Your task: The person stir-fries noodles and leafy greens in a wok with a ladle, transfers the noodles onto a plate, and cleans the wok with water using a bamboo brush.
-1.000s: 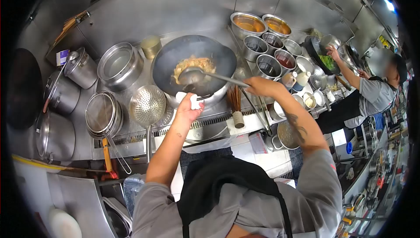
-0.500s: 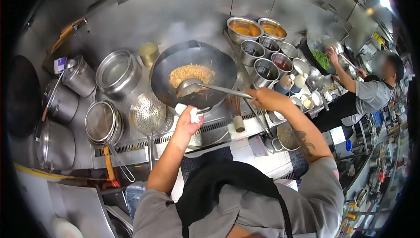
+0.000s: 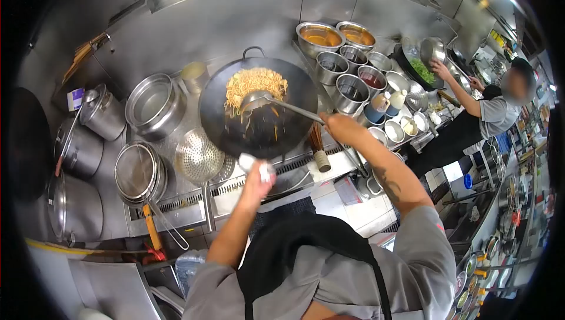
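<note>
A black wok (image 3: 297,93) sits at the stove, its far loop handle raised into view and its bowl tipped toward me. Noodles (image 3: 256,85) are heaped in its upper part, with loose strands on the dark metal below. My left hand (image 3: 257,183) is closed on a white cloth (image 3: 266,172) at the wok's near rim; the near handle is hidden there. In my right hand (image 3: 341,128) is the long handle of a steel ladle (image 3: 256,100), whose bowl rests against the lower edge of the noodles.
Left of the wok are a perforated skimmer (image 3: 200,156), stacked strainers (image 3: 135,170) and steel pots (image 3: 150,105). Sauce containers (image 3: 351,93) and bowls of orange liquid (image 3: 321,36) stand to the right. A co-worker (image 3: 491,108) works at another wok (image 3: 415,73) with greens.
The wok has tipped toward me, and its far handle now shows. The noodles have shifted up and spread, with strands falling loose. My left hand has dropped slightly.
</note>
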Tool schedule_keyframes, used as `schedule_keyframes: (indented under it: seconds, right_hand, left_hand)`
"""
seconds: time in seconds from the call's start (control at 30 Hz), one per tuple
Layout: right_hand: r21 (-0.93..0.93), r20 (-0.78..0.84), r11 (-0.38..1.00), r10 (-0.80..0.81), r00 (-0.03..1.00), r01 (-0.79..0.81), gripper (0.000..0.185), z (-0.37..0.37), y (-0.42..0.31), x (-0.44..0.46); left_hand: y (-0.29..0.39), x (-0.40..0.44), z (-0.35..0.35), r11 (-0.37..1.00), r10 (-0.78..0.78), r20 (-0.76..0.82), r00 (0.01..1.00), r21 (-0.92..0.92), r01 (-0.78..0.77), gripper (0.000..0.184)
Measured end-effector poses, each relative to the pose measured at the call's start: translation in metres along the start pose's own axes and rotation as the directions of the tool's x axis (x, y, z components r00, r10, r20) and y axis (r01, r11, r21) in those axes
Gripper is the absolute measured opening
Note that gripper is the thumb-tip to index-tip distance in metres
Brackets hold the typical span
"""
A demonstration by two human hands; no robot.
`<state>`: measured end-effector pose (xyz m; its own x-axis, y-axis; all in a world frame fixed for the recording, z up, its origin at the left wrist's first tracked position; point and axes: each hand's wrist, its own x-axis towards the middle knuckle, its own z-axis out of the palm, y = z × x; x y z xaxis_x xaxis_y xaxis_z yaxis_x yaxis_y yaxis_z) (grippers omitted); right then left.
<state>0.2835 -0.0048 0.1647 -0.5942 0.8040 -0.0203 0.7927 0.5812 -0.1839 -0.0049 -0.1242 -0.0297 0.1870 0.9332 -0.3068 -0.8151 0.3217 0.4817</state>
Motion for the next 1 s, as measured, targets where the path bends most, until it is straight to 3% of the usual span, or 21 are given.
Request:
schedule_keyframes:
  seconds: [0.03, 0.1, 0.13, 0.17, 0.2, 0.23, 0.3, 0.37, 0.4, 0.43, 0.5, 0.53, 0.6, 0.7, 0.73, 0.77, 0.83, 0.87, 0.9, 0.93, 1.0]
  right_hand:
    - [-0.010, -0.029, 1.000, -0.009, 1.000, 0.008, 0.035, -0.001, -0.005, -0.006]
    - [-0.033, -0.080, 0.999, -0.025, 0.996, 0.022, 0.030, -0.008, -0.014, -0.014]
    - [-0.100, -0.121, 0.993, -0.082, 0.989, 0.070, 0.030, -0.008, -0.014, -0.017]
    - [-0.084, -0.075, 0.993, -0.085, 0.994, 0.079, 0.030, -0.007, -0.015, -0.021]
    - [-0.069, -0.032, 0.994, -0.088, 0.996, 0.086, 0.031, -0.022, -0.025, -0.027]
    - [-0.058, 0.005, 0.994, -0.092, 0.996, 0.092, 0.031, -0.035, -0.032, -0.031]
    - [-0.015, 0.076, 0.996, -0.091, 0.993, 0.093, 0.038, -0.050, -0.028, -0.042]
    - [0.046, 0.110, 0.986, -0.162, 0.981, 0.158, 0.041, -0.057, -0.019, -0.056]
    - [0.151, 0.157, 0.983, -0.129, 0.979, 0.105, 0.042, -0.058, -0.018, -0.056]
    - [0.141, 0.162, 0.986, -0.109, 0.981, 0.087, 0.040, -0.057, -0.020, -0.056]
    - [0.101, 0.190, 0.995, -0.039, 0.981, 0.020, 0.039, -0.051, -0.025, -0.053]
    - [0.093, 0.176, 0.995, -0.044, 0.983, 0.028, 0.039, -0.054, -0.026, -0.057]
    - [0.142, 0.201, 0.988, -0.082, 0.976, 0.053, 0.039, -0.064, -0.025, -0.062]
    - [0.104, 0.171, 0.990, -0.114, 0.979, 0.098, 0.041, -0.044, 0.002, -0.045]
    - [0.096, 0.173, 0.993, -0.081, 0.982, 0.065, 0.039, -0.048, -0.009, -0.037]
    - [0.059, 0.127, 0.996, -0.077, 0.989, 0.070, 0.037, -0.040, -0.010, -0.031]
    - [-0.023, 0.020, 0.997, -0.068, 0.997, 0.068, 0.035, -0.011, 0.000, -0.013]
    - [-0.183, -0.114, 0.979, -0.115, 0.987, 0.093, 0.033, 0.006, 0.001, -0.014]
    - [-0.228, -0.079, 0.972, -0.079, 0.994, 0.059, 0.036, 0.003, -0.009, -0.023]
    - [-0.275, -0.056, 0.961, -0.045, 0.997, 0.028, 0.038, -0.010, -0.024, -0.031]
    - [-0.341, -0.028, 0.940, -0.023, 0.999, 0.012, 0.048, -0.025, -0.037, -0.041]
  left_hand:
    - [-0.013, -0.013, -0.011, 0.925, -0.213, 0.071, 0.974, -0.305, 0.225, 0.007]
    - [-0.011, -0.060, 0.052, 0.993, -0.114, -0.267, 0.957, -0.056, 0.103, 0.006]
    - [-0.008, -0.049, 0.048, 0.991, -0.134, -0.332, 0.934, -0.039, 0.128, 0.011]
    - [0.000, -0.035, 0.031, 0.993, -0.093, -0.150, 0.984, -0.082, 0.082, 0.012]
    - [0.021, -0.014, 0.042, 0.994, -0.095, -0.229, 0.969, -0.072, 0.080, 0.012]
    - [0.037, -0.008, 0.053, 0.997, 0.030, -0.136, 0.990, -0.067, -0.039, 0.011]
    - [0.064, 0.011, 0.056, 0.959, -0.212, -0.141, 0.967, -0.220, 0.178, 0.009]
    - [0.072, -0.016, 0.100, 0.965, -0.215, -0.194, 0.957, -0.195, 0.177, 0.007]
    - [0.067, -0.013, 0.094, 0.974, -0.191, -0.218, 0.957, -0.165, 0.157, 0.005]
    - [0.069, -0.017, 0.112, 0.982, -0.156, -0.327, 0.932, -0.150, 0.111, 0.004]
    - [0.071, 0.004, 0.095, 0.968, -0.172, -0.229, 0.958, -0.219, 0.122, 0.006]
    - [0.070, 0.001, 0.093, 0.985, -0.135, -0.204, 0.970, -0.137, 0.108, 0.009]
    - [0.071, -0.017, 0.107, 0.968, -0.213, -0.222, 0.952, -0.181, 0.174, 0.006]
    - [0.076, -0.010, 0.101, 0.966, -0.214, -0.230, 0.949, -0.194, 0.171, 0.005]
    - [0.082, -0.005, 0.107, 0.974, -0.198, -0.319, 0.927, -0.171, 0.150, 0.008]
    - [0.078, 0.012, 0.082, 0.964, -0.178, -0.179, 0.968, -0.228, 0.136, 0.007]
    - [0.046, 0.002, 0.060, 0.998, 0.059, -0.060, 0.996, -0.010, -0.060, 0.009]
    - [0.025, 0.007, 0.031, 0.978, -0.118, -0.105, 0.987, -0.182, 0.097, 0.010]
    - [0.001, -0.014, 0.020, 0.995, -0.040, -0.122, 0.992, -0.093, 0.029, 0.013]
    - [-0.013, -0.024, -0.006, 0.965, -0.205, -0.040, 0.978, -0.176, 0.195, 0.015]
    - [-0.006, -0.052, 0.030, 0.987, -0.156, -0.200, 0.967, -0.077, 0.144, 0.016]
